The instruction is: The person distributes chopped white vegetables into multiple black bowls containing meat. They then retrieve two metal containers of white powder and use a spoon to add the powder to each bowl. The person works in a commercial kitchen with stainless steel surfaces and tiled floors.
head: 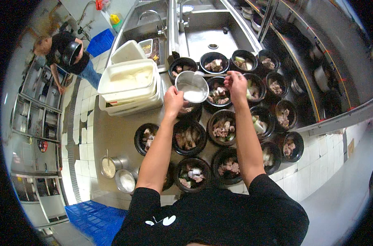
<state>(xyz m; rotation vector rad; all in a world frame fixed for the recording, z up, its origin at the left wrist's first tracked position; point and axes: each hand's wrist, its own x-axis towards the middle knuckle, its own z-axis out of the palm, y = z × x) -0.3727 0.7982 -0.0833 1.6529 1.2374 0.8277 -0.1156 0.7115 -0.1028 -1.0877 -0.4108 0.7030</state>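
My left hand (173,100) grips the rim of a round metal container (192,87) with white contents. My right hand (236,84) pinches the handle of a spoon (215,75), whose bowl end lies over the container's far rim. Beneath and around both hands stand several black pots holding pieces of meat. One black pot (218,91) sits between my hands; another pot with pale green pieces (254,89) is right of my right hand. Nearer me, a pot (192,174) has white matter on its meat.
Stacked white plastic tubs (128,81) stand at the left, before metal sinks (217,33). Two metal containers (110,167) with pale contents sit near the table's left edge. A blue crate (94,220) is at lower left. Another person (66,55) bends at upper left, holding a dark pan. Shelving stands right.
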